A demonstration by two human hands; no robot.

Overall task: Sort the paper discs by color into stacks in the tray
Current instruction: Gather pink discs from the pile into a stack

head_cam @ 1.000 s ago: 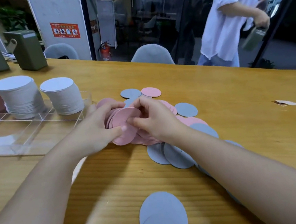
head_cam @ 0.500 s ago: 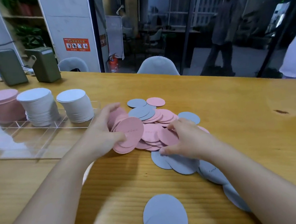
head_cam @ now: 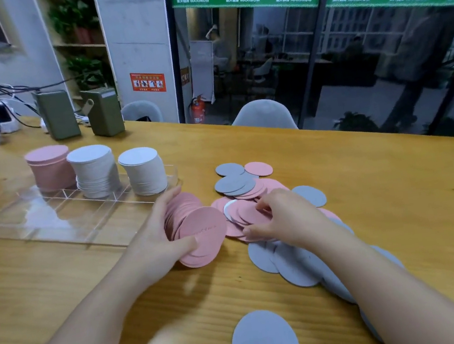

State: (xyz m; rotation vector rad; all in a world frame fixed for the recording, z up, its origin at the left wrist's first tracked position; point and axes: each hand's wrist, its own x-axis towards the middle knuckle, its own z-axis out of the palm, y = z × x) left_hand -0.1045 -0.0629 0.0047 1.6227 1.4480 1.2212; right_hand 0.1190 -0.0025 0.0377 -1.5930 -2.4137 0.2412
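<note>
A big wooden table [head_cam: 365,182] holds a clear tray [head_cam: 61,219] with one pink stack [head_cam: 50,169] and two white stacks [head_cam: 94,172] at its far side. Loose pink and grey discs [head_cam: 239,187] lie in a pile beside the tray. The left hand [head_cam: 156,238] grips a bunch of pink discs [head_cam: 199,230]. The right hand [head_cam: 283,216] pinches a pink disc on the pile.

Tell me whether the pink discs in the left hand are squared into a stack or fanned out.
Fanned out. The pink discs in the left hand overlap in steps, many edges showing, leaning on edge on the table.
</note>
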